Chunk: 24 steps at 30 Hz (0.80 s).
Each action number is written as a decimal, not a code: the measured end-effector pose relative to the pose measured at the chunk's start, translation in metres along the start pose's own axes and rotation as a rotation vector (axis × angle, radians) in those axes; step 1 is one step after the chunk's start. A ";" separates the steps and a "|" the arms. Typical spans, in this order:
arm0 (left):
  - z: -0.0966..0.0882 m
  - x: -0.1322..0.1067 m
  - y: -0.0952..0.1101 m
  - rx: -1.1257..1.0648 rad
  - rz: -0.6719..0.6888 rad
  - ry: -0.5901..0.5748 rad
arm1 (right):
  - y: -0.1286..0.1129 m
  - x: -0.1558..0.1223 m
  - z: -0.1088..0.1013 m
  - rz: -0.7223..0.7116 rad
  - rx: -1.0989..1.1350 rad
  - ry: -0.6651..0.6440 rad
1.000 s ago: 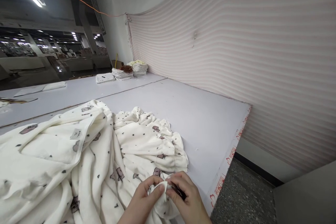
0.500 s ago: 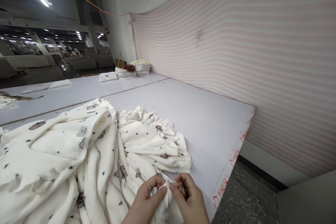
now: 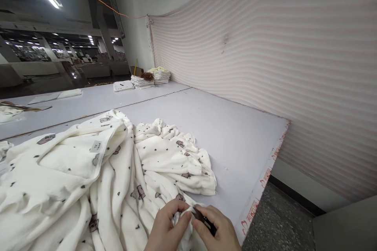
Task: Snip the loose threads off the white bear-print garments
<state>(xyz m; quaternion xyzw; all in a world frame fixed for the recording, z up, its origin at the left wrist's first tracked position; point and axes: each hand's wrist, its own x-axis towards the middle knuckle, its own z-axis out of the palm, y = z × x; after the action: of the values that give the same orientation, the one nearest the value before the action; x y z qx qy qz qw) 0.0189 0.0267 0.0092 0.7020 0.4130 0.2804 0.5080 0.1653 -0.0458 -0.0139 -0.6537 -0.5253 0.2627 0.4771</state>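
Note:
A white fleece garment (image 3: 114,200) with small dark specks and brownish animal prints lies spread in folds over the table. Its neck opening faces up, with a size label (image 3: 96,146) reading XL inside. My left hand (image 3: 169,223) pinches a gathered edge of the cloth between thumb and fingers at the bottom centre. Close beside it, my right hand (image 3: 216,227) is closed around small dark thread snips (image 3: 204,219). The snips' tip points left and meets the pinched cloth. My fingers partly hide the tool.
The pale table (image 3: 235,137) has a seam across it and red-printed tape along its right edge. Folded white stacks (image 3: 143,81) stand at the far end. A striped pink-and-white cloth (image 3: 265,47) hangs along the right side. Speckled floor (image 3: 277,211) shows below the edge.
My right hand has turned the snips from nearly upright to pointing left at the cloth edge. My left hand still pinches the cloth. The view has shifted slightly.

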 end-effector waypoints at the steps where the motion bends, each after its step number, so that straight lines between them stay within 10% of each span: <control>1: 0.001 0.000 0.000 0.021 0.004 -0.006 | 0.000 0.000 -0.001 -0.006 0.010 -0.014; 20: -0.001 0.004 0.001 0.204 0.150 -0.047 | 0.010 0.009 0.000 0.140 0.240 -0.189; 24: 0.003 0.003 -0.010 0.308 0.257 -0.058 | 0.019 0.031 0.002 0.175 0.272 -0.001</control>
<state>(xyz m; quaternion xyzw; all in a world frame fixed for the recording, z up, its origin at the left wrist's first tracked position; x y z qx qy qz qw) 0.0199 0.0295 -0.0017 0.8262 0.3432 0.2559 0.3663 0.1814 -0.0158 -0.0271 -0.6261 -0.4260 0.3723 0.5365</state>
